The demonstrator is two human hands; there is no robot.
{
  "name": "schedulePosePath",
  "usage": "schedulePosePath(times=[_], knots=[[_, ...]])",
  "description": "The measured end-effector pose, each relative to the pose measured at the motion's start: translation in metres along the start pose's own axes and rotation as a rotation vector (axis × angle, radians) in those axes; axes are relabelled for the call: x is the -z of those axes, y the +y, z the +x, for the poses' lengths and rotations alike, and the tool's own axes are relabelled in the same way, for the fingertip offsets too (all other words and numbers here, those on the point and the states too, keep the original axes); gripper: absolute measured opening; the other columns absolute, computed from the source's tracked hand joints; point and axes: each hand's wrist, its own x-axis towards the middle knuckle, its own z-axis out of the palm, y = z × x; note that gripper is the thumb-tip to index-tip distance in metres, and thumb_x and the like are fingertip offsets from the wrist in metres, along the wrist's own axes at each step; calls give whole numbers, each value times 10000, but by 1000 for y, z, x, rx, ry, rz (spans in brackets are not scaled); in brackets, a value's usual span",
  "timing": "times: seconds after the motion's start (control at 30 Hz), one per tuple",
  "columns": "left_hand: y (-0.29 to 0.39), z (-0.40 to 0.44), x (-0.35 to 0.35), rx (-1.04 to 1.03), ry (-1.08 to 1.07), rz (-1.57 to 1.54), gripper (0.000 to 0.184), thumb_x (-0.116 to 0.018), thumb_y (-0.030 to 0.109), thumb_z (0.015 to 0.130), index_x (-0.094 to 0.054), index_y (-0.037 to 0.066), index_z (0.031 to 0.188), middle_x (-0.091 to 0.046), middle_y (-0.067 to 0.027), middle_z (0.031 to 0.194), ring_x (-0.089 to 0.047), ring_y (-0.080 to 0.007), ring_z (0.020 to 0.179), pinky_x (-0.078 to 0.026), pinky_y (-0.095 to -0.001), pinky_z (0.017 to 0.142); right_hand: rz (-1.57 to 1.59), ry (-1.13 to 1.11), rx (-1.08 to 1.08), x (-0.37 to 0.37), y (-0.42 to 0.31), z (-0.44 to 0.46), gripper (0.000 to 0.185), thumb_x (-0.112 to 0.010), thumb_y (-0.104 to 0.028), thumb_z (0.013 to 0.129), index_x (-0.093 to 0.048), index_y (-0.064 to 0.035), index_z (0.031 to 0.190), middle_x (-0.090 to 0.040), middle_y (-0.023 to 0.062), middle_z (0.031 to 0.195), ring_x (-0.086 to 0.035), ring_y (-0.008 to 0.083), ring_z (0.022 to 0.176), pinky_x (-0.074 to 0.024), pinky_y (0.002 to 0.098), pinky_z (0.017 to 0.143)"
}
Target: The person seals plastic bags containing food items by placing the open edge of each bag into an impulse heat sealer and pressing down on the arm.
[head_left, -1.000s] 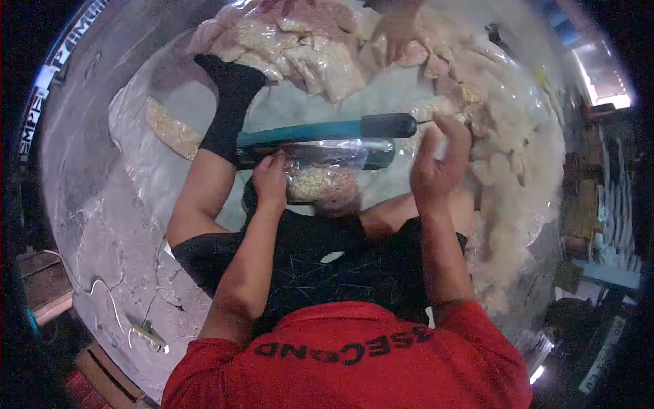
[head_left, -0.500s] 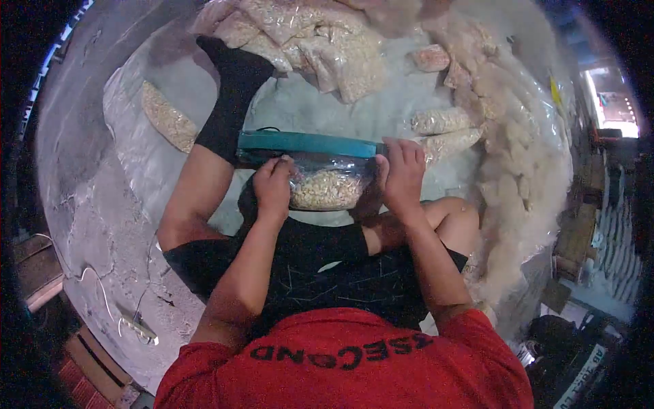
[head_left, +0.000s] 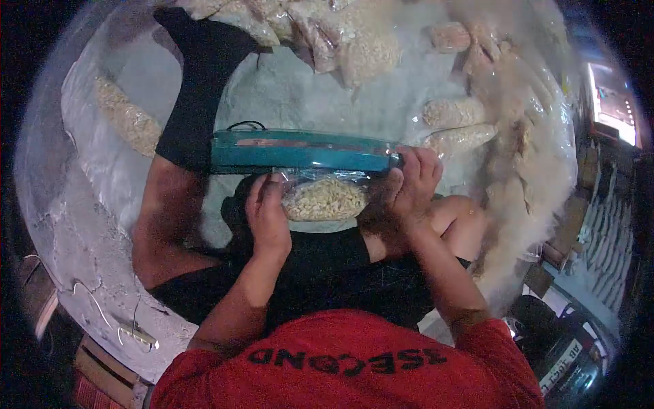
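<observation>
**Clear plastic bag of pale pieces [head_left: 323,200] lies against a long teal bar sealer [head_left: 306,150]**

With our left hand [head_left: 269,215] we pinch the bag's upper left corner; our right hand [head_left: 412,184] curls over the sealer's right end. Our forearms angle inward. Whether this bag is closed yet, we cannot tell. Farther out, plump filled bags [head_left: 453,112] lie on a pale sheet [head_left: 300,95].

The long heat sealer [head_left: 306,160] is blue-green. The plastic bag [head_left: 325,199] under it is see-through, and the bits inside are creamy yellow. The shirt [head_left: 340,392] is red with black letters [head_left: 351,360]. The sock [head_left: 197,102] is black, and so are the shorts [head_left: 340,293]. The sheet [head_left: 320,102] is whitish grey. The filled bag [head_left: 128,116] on the left is pale cream. The cardboard box [head_left: 102,371] is brown.
</observation>
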Motion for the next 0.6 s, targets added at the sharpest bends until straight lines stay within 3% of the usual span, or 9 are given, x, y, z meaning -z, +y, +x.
schedulePosePath(times=[0.33,0.43,0.47,0.6], knots=[[12,-5,-1,48,-28,35,344,-540,319,1027,-644,3,1115,-680,-88,1082,-619,-208,1005,-467,-351,939,1,14,0,-1,-2,-2,402,-499,-362,975,-618,-49,1196,-574,176,1143,-511,391,1123,-365,533,1022],[9,-7,3,-39,-76,68,275,-583,277,1011,-639,17,1078,-665,-65,1037,-591,-176,949,-441,-321,918,-31,3,6,-4,2,-7,382,-523,-327,950,-613,-36,1182,-579,182,1133,-516,401,1115,-367,535,1017],[21,-13,-3,70,-53,-5,282,-589,284,1007,-637,16,1083,-670,-68,1037,-592,-181,951,-446,-329,915,-33,6,17,-1,0,-5,353,-547,-284,919,-611,-33,1159,-580,195,1127,-519,412,1107,-368,538,1016],[7,-12,-1,-74,-51,67,320,-577,306,1006,-626,5,1104,-660,-84,1060,-587,-197,991,-444,-345,919,-1,20,19,5,-4,-6,345,-570,-242,891,-601,-19,1153,-574,211,1116,-517,424,1093,-378,549,998]])
